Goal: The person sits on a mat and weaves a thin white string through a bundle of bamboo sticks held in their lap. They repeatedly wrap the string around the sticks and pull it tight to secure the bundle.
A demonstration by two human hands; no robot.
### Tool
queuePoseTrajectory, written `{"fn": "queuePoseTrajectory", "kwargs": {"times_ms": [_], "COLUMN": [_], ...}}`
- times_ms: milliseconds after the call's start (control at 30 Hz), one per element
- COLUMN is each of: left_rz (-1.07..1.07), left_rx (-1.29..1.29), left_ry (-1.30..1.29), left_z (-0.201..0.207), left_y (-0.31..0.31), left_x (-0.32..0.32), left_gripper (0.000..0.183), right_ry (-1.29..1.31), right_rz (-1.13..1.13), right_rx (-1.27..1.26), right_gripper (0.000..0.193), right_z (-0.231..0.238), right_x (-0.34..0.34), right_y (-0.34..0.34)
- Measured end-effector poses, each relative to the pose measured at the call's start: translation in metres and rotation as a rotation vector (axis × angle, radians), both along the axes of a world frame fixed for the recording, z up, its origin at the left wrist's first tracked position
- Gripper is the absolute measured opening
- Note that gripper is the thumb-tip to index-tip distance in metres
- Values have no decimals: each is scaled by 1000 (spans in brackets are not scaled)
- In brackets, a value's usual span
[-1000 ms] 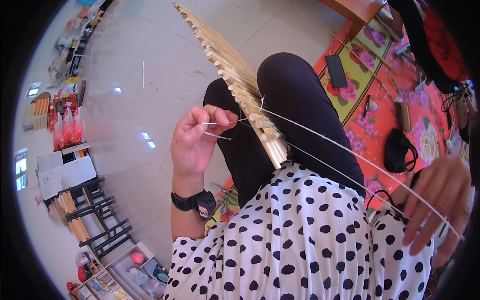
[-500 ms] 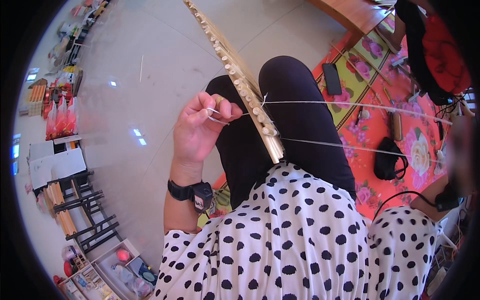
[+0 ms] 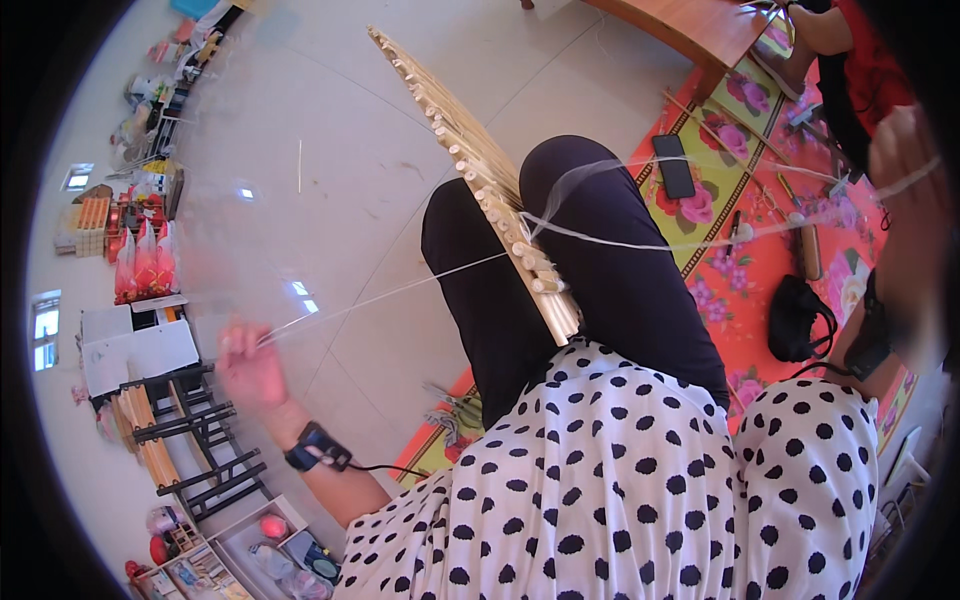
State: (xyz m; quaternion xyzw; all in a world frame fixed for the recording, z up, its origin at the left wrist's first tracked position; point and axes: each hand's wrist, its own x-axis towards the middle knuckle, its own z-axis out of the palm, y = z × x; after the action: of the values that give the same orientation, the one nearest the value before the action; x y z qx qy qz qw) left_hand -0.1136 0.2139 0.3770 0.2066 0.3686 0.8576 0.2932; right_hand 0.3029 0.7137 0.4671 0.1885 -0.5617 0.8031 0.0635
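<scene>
A long row of pale bamboo sticks (image 3: 490,185), bound side by side with string, stands on edge between my knees, its near end against my lap. My left hand (image 3: 252,362), slightly blurred, is out to the left with its fingers closed on a thin white string (image 3: 390,292) stretched taut from the sticks. On the other side, slack white strands (image 3: 650,246) curve across my right thigh toward the right edge. There my right hand (image 3: 905,175), smeared by motion, carries the strands; its separate fingers are hard to make out.
A floral mat (image 3: 705,265) at the right bears a phone (image 3: 674,168), a black pouch (image 3: 800,318) and several tools. Behind it are a wooden bench (image 3: 690,35) and another person's red clothing (image 3: 868,60). Black folding frames (image 3: 200,440) and storage boxes (image 3: 245,530) line the left.
My left hand has swung out left and nearer, drawing its string long and taut. My right hand has moved up, and the strands on the right have gone from straight to slack curves.
</scene>
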Motion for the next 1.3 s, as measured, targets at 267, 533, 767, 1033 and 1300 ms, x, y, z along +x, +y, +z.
{"fn": "queuePoseTrajectory", "kwargs": {"times_ms": [267, 533, 767, 1033, 1300], "left_rz": [373, -172, -342, -263, 58], "left_rx": [-260, -591, -793, -756, -1331], "left_ry": [-60, 215, 427, 506, 359], "left_z": [-12, -36, -37, -39, -66], "left_y": [-112, 123, 192, 150, 13], "left_x": [-24, 110, 167, 135, 57], "left_gripper": [7, 28, 38, 5, 10], "right_ry": [-248, -107, -144, -608, -354], "right_rz": [-451, -573, -660, -953, -546], "right_rx": [167, -131, -266, -89, -170], "right_gripper": [29, 29, 25, 16, 21], "right_z": [-56, -57, -49, -132, -133], "right_x": [-18, -44, -10, 9, -40], "right_y": [-36, -56, -24, 33, -46]}}
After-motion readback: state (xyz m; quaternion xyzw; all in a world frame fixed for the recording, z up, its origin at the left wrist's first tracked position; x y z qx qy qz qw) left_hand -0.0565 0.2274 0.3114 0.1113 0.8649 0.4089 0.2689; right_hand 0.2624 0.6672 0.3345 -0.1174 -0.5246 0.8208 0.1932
